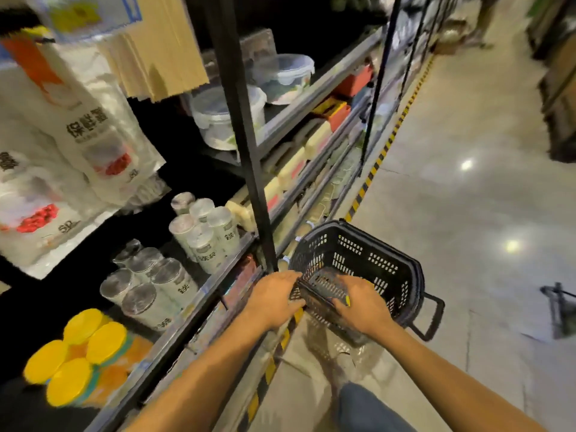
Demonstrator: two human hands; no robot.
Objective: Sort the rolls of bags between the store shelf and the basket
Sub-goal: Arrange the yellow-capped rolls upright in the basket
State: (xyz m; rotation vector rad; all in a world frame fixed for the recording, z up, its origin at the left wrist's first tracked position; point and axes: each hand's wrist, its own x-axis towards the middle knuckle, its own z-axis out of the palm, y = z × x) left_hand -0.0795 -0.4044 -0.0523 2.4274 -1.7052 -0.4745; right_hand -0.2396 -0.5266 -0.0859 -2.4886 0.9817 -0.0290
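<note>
Bags (78,126) in printed packs hang at the far left, and yellow lids (74,360) lie stacked at the near left. On the shelf (199,288) just right of them stand the rolls (146,288) in two clusters, a near one and a far one. Every roll is upright on its end, so the long axis is vertical and the flat top points up at the camera. A dark post (249,151) rises from the shelf edge, with clear tubs (224,113) on a higher level behind it. The left hand (277,294) grips the near-left rim of the basket (367,257), fingers curled over the edge. The basket is dark, perforated and sits low beside the shelf, mouth open upward, its long axis running away to the far right. The right hand (358,304) reaches over the near wall with fingers bent down inside; whether it holds anything I cannot tell. A handle (433,316) juts out at the right, over the pale floor (467,213).
</note>
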